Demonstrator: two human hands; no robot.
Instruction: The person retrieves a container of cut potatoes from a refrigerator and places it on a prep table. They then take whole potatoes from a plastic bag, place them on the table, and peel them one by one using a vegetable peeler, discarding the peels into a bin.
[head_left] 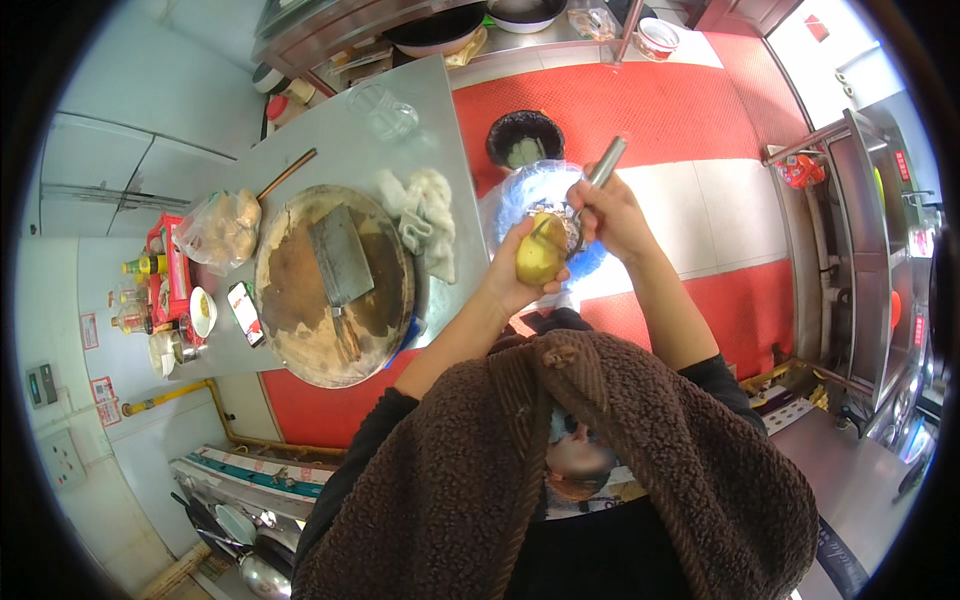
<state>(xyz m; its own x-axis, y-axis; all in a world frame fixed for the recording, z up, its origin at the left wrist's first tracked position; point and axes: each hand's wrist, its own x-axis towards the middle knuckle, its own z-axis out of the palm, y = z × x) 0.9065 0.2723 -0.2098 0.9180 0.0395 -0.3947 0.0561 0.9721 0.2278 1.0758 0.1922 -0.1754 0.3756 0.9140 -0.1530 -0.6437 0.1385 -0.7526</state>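
Observation:
A partly peeled potato (540,258), pale yellow with some brown skin left near its top, sits in my left hand (508,278), fingers wrapped round its side and underside. My right hand (615,218) is closed on a peeler (608,162) with a silvery metal handle pointing up and away. The peeler's head lies close against the potato's right side; whether its blade touches is hidden. Beneath both hands stands a container lined with a bluish clear plastic bag (522,186), where some peelings seem to lie.
A steel table (440,130) on the left bears a round chopping board (290,335), a cleaver (340,255), a white cloth (425,215), a phone (245,313) and a bag of food (222,232). A black bucket (500,135) stands on the red-and-white floor. Steel shelving (870,250) lines the right.

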